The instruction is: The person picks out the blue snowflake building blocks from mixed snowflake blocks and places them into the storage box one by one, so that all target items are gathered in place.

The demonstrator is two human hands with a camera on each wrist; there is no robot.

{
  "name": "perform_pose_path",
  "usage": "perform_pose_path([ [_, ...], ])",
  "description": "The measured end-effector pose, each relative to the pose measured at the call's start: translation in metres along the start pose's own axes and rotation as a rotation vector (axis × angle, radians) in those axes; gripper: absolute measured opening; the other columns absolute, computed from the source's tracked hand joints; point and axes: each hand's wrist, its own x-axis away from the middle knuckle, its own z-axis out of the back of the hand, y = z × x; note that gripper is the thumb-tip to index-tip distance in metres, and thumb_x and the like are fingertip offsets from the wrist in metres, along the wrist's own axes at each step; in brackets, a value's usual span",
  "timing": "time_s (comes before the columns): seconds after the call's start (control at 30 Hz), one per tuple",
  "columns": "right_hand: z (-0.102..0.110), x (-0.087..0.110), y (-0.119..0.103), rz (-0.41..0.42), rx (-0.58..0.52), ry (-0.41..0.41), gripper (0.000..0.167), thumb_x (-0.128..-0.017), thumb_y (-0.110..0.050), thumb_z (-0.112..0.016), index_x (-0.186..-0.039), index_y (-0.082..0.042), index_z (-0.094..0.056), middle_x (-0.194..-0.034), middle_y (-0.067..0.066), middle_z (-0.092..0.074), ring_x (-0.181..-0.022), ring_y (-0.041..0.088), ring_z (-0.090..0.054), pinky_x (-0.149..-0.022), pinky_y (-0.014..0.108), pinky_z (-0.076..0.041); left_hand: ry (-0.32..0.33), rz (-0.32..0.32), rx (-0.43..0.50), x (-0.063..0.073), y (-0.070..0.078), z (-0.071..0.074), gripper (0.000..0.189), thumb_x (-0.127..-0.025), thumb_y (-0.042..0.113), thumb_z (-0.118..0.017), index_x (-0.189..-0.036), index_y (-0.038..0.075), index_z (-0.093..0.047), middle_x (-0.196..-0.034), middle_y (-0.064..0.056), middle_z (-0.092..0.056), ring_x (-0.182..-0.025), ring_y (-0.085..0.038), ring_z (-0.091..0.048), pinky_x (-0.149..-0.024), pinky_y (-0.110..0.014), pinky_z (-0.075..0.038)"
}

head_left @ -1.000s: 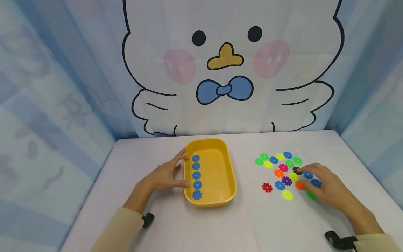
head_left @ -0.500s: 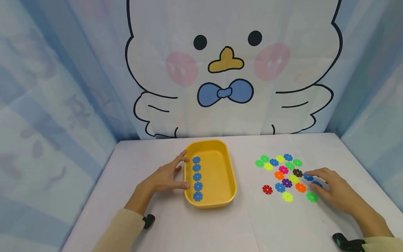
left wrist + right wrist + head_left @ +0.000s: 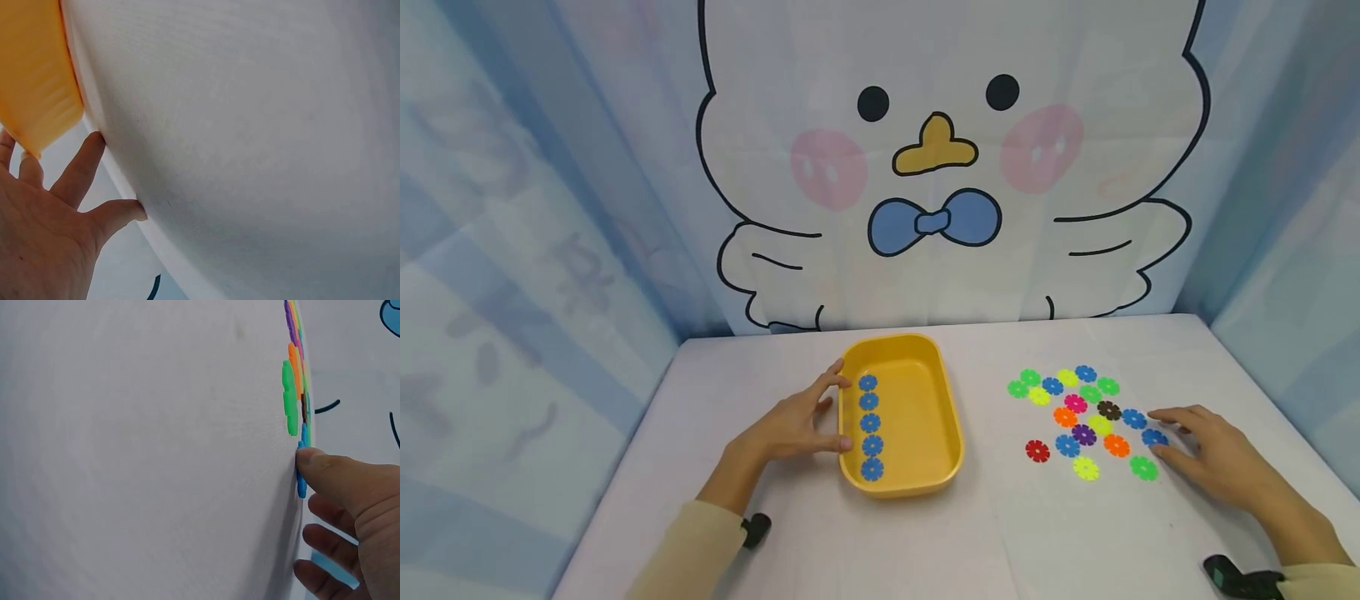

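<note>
My left hand [image 3: 793,425] rests at the left side of a yellow tray [image 3: 951,417], fingers spread and fingertips right at its rim. In the left wrist view, its fingers [image 3: 80,167] reach toward the tray's outer wall [image 3: 44,69]. Inside the tray, several blue notched plastic discs [image 3: 870,423] lie in a column along the left side. My right hand [image 3: 1221,454] is over the right edge of a scattered group of discs. Its thumb touches a blue disc [image 3: 1153,437] lying flat on the table, also seen under the thumb [image 3: 325,464] in the right wrist view.
Left of my right hand lie loose discs in several colours, among them a brown disc [image 3: 1108,410], a red disc [image 3: 1037,451] and a green disc [image 3: 1143,468]. A white cloth [image 3: 985,542] covers the table, and a printed curtain [image 3: 925,283] stands behind it.
My right hand has moved right, away from the brown disc, to the outermost blue disc. The brown, orange and green discs it covered now show. My left hand stays at the tray.
</note>
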Motion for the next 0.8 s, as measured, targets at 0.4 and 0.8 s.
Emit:
perform_pose_path([
  [0.4, 0.0001, -0.0034, -0.0042, -0.024, -0.016, -0.050, 0.049, -0.087, -0.011, -0.080, -0.131, -0.002, -0.061, -0.120, 0.026, -0.064, -0.098, 0.039, -0.061, -0.083, 0.064, -0.054, 0.010, 0.036, 0.001, -0.0001, -0.0002, 0.0004, 0.099, -0.074, 0.061, -0.085, -0.156, 0.040, -0.033, -0.171, 0.023, -0.008, -0.144, -0.031, -0.048, -0.113, -0.059, -0.042],
  [0.8, 0.0010, -0.0032, -0.0033, 0.024, -0.024, 0.006, 0.030, -0.084, -0.009, -0.083, -0.113, -0.008, -0.073, -0.107, 0.011, -0.063, -0.074, -0.001, -0.046, -0.061, 0.021, -0.049, 0.001, 0.014, -0.013, 0.0021, 0.0004, 0.0015, 0.092, -0.075, 0.060, -0.085, -0.151, 0.036, -0.038, -0.170, 0.026, -0.004, -0.143, -0.031, -0.049, -0.113, -0.058, -0.043],
])
